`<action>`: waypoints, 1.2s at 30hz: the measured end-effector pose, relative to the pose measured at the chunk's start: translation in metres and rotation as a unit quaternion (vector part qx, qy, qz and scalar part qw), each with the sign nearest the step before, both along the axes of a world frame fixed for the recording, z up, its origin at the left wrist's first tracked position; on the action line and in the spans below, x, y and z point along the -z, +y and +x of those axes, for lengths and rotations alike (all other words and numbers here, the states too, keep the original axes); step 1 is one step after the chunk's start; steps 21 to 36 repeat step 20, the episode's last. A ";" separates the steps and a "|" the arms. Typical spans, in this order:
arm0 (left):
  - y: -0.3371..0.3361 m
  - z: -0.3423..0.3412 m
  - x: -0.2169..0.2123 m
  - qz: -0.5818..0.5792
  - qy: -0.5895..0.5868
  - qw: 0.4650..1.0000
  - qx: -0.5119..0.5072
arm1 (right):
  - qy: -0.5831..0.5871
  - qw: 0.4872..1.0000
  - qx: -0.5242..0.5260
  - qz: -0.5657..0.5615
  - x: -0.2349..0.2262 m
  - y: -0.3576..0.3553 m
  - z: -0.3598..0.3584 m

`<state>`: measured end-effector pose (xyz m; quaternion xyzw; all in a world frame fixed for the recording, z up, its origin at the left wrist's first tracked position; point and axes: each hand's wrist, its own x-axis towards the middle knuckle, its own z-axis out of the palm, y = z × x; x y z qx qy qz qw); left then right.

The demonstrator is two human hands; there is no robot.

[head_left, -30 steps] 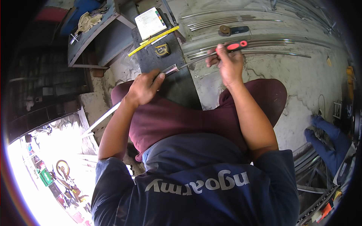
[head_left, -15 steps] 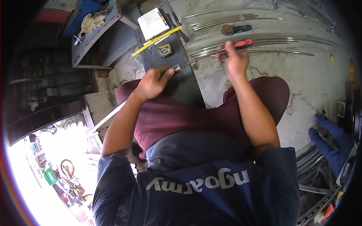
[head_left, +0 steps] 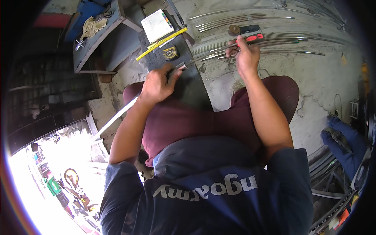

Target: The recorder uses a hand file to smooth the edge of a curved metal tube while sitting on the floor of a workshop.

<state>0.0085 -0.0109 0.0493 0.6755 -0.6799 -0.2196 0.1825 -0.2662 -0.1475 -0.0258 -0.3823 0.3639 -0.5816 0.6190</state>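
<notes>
My left hand (head_left: 157,84) is closed round a long pale metal tube (head_left: 116,118), which runs from under my left forearm out to the lower left. The tube's open end (head_left: 181,66) pokes out past my thumb, above the dark bench. In my right hand (head_left: 246,58) is a tool with a red-and-black handle (head_left: 254,38) and a thin dark shaft; whether it is a file or a screwdriver I cannot tell. Its shaft points left, its tip at or just inside the tube's mouth.
On the narrow dark bench (head_left: 196,89) between my knees lie a tape measure (head_left: 170,53), a yellow folding rule (head_left: 162,44) and an open notebook (head_left: 157,26). An angle grinder (head_left: 244,29) and several metal rods (head_left: 274,52) lie on the floor beyond. A grey metal stand (head_left: 98,47) is at left.
My right hand and the tool have shifted slightly, the handle now tilting upward and showing more. The left hand with the tube has turned a little; more of the tube shows beside my forearm.
</notes>
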 end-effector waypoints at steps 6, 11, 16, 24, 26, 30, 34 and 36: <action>-0.010 0.001 0.009 -0.045 -0.015 0.998 0.030 | -0.021 0.998 -0.035 0.056 0.002 0.014 0.019; -0.010 -0.004 0.014 -0.003 -0.016 1.000 0.001 | -0.053 0.992 -0.110 0.040 0.001 0.046 0.052; -0.017 -0.011 -0.001 0.031 0.022 0.999 0.023 | -0.010 0.999 0.021 0.049 0.011 0.014 0.016; -0.024 0.005 0.009 0.222 0.121 0.967 0.039 | -0.053 0.995 -0.080 0.014 0.007 0.050 0.044; -0.024 0.005 0.009 0.222 0.121 0.967 0.039 | -0.053 0.995 -0.080 0.014 0.007 0.050 0.044; -0.024 0.005 0.009 0.222 0.121 0.967 0.039 | -0.053 0.995 -0.080 0.014 0.007 0.050 0.044; -0.024 0.005 0.009 0.222 0.121 0.967 0.039 | -0.053 0.995 -0.080 0.014 0.007 0.050 0.044; -0.024 0.005 0.009 0.222 0.121 0.967 0.039 | -0.053 0.995 -0.080 0.014 0.007 0.050 0.044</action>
